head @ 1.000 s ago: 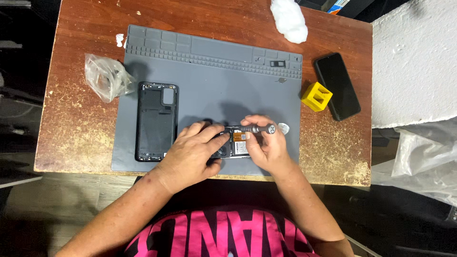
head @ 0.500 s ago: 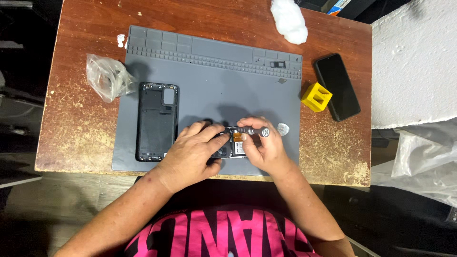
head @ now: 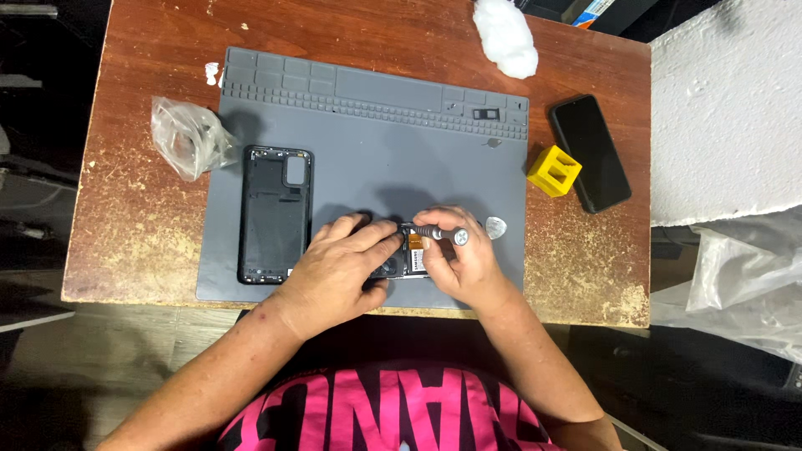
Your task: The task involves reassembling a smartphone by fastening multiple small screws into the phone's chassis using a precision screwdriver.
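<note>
While the left hand lies flat over the opened phone and presses it down on the grey work mat, I see the right hand closed around a small screwdriver, the tip pointing toward the phone's inside. The phone sits at about 6 o'clock on the mat, near its front edge, and is mostly hidden under the fingers. I judge the step in hand is work on a screw or small part inside the phone; I cannot tell whether the tip is already seated. The next move, I think, asks for a steady left hand and a fine, straight turn of the tool, so the tip does not slip on the board.

At 9 o'clock from the hands lies the black back cover, inner side up. A pale pick lies just beside the right hand at 3 o'clock. Farther toward 2 o'clock stand a yellow block and a second dark phone on the wooden table.
</note>
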